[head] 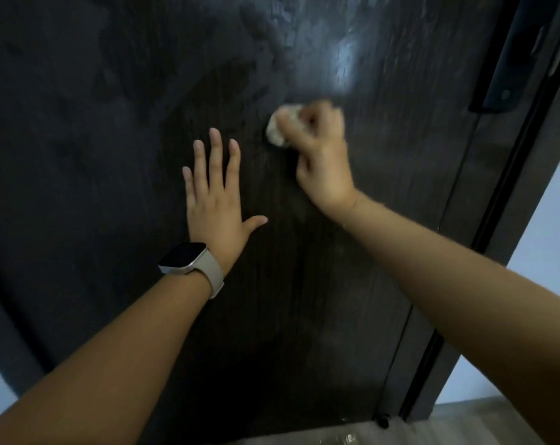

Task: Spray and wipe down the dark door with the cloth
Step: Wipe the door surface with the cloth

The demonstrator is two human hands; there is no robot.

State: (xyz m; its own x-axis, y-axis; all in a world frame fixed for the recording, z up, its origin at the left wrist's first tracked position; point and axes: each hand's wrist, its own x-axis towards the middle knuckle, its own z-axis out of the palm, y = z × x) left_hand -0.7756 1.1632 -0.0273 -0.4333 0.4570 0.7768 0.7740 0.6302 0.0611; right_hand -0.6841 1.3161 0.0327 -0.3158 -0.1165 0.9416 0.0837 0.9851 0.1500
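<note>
- Your right hand is curled into a fist around a crumpled pale cloth, pressing it against the dark door a little above the middle of the view; hand and cloth are blurred.
- The cloth shows as a small wadded lump, off-white and wrinkled, sticking out from the thumb side of your fist.
- Your left hand lies flat on the door just beside and below the cloth, 4 fingers straight and together, thumb spread wide toward your right wrist; this grip holds nothing.
- The door is a tall, flat panel of very dark wood grain running vertically, with cloudy smears and streaks across its upper half and a bright glare patch just above the cloth.
- A watch with a dark, rounded-square face and a pale, smooth strap sits on your left wrist.
- At the upper right edge of the door, a long black handle plate stands upright, well apart from both hands.
- Right of the door edge run a dark frame and a pale wall.
- Below, a strip of grey wood-look floor shows, with a small black stopper at the door's lower corner.
</note>
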